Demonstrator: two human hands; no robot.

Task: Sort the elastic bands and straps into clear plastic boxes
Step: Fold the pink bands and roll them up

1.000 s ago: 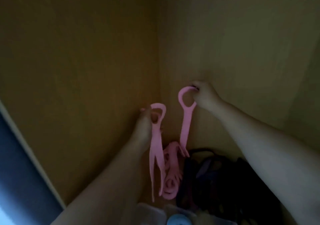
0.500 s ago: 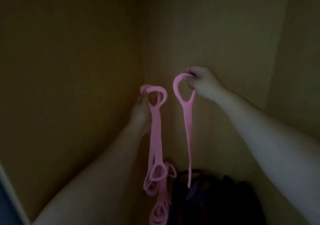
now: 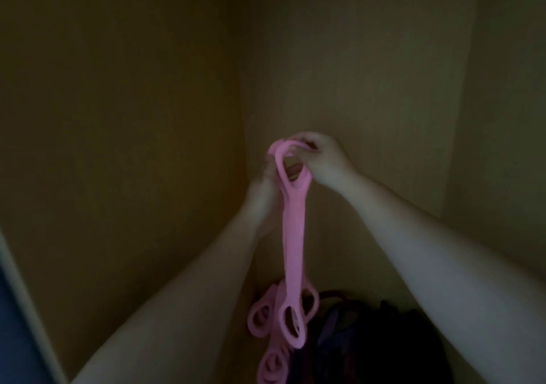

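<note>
Dim light blurs the dark heap (image 3: 369, 342). The left hand (image 3: 263, 190) and right hand (image 3: 323, 159) pinch pink straps (image 3: 292, 236) by their top loops; strap count unclear.

Both arms are bare along all the length that shows, the left forearm (image 3: 183, 295) and the right forearm (image 3: 428, 250) alike. The left hand (image 3: 261, 190) and the right hand (image 3: 326, 163) are bare as well. The light is dim, so fine details of the fingers (image 3: 307, 142) are blurred.

Tan walls (image 3: 118, 117), bluish strip (image 3: 11, 324) at left
</note>
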